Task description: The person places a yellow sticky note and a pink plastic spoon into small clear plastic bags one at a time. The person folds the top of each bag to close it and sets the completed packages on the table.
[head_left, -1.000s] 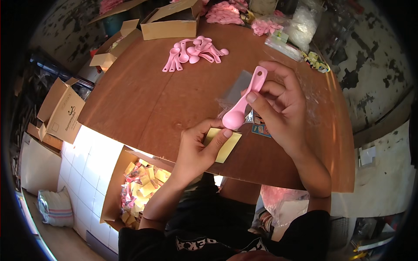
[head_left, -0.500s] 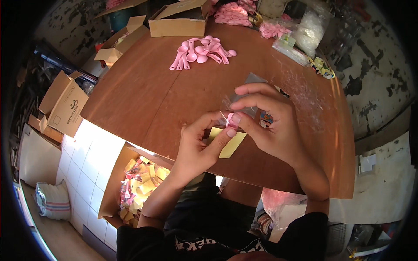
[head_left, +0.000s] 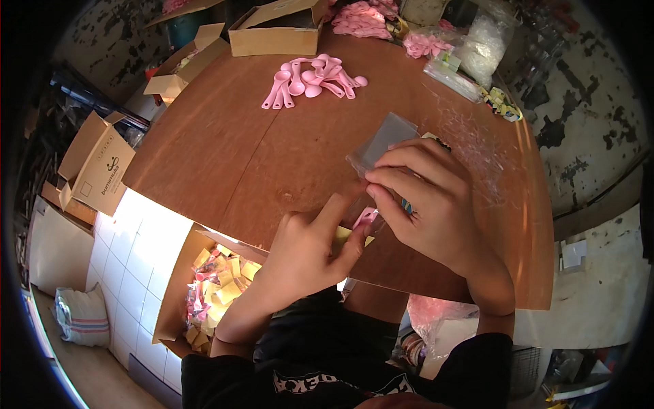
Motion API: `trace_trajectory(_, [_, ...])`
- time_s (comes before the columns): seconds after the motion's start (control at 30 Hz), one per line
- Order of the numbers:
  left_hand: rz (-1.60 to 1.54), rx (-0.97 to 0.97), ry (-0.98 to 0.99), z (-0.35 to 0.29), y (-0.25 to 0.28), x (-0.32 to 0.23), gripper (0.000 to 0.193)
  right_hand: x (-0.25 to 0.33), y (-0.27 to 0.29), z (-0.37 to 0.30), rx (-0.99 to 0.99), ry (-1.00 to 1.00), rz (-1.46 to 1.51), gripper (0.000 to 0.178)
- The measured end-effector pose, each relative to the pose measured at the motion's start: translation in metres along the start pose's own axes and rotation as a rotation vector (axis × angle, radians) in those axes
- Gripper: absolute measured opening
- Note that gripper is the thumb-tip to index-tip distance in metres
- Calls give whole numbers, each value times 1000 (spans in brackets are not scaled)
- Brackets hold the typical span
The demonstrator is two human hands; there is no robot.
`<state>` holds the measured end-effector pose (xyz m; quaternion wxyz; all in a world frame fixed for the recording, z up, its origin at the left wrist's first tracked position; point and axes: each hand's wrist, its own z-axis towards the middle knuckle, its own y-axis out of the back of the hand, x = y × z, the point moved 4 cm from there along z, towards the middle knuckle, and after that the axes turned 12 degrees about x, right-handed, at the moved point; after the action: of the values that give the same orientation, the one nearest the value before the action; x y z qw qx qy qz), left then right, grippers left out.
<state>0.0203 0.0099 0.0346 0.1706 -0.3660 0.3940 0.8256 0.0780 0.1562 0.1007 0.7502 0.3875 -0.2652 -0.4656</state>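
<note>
My left hand (head_left: 310, 238) is closed, with the handle end of a pink plastic spoon (head_left: 366, 217) between thumb and fingers. Most of that spoon is hidden by the hand. A piece of yellow card (head_left: 344, 235) shows beside the left thumb; whether it is held or lies on the table I cannot tell. My right hand (head_left: 429, 191) has thumb and fingertips pinched together, close to the left index fingertip. The fingertips meet the near corner of some clear plastic bags (head_left: 387, 140) on the table; what they grip is too small to make out.
Pink spoons (head_left: 313, 80) lie piled on the brown table (head_left: 204, 157). An open carton (head_left: 276, 37) stands at the far edge, near clear bags (head_left: 485, 51). Below the table's left edge, a carton (head_left: 174, 293) holds packed pieces with yellow cards. Thin plastic scraps (head_left: 470, 150) lie at right.
My right hand has left the pink spoon and closed its fingertips by the clear bags. My left hand has lowered the spoon slightly, and more of the bags shows.
</note>
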Motion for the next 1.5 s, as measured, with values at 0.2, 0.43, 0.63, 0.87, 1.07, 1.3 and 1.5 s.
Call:
trace_trajectory(0.2, [243,143,-48,-1,-1,3,37,8,0,-1,22,-15,-102,18])
trace_trajectory(0.43, [17,90,-228,-4,3,-7,44,-2,13,-2,-2,-89,273,20])
trace_trajectory(0.63, [-98,16,-417,-18,12,-16,46,10,34,-7,32,-135,521,16])
trace_trajectory(0.87, [-361,-199,-201,-33,13,11,56,-74,120,-33,-178,-39,1148,10])
trace_trajectory(1.07, [-474,-251,-192,-30,18,16,62,-273,49,-171,14,-1201,238,21])
trace_trajectory(1.3, [-601,-225,-21,-18,15,20,53,-231,45,-181,-235,-1016,96,26])
trace_trajectory(1.5, [-631,-140,-84,15,-22,16,48,-60,21,-57,56,-481,756,33])
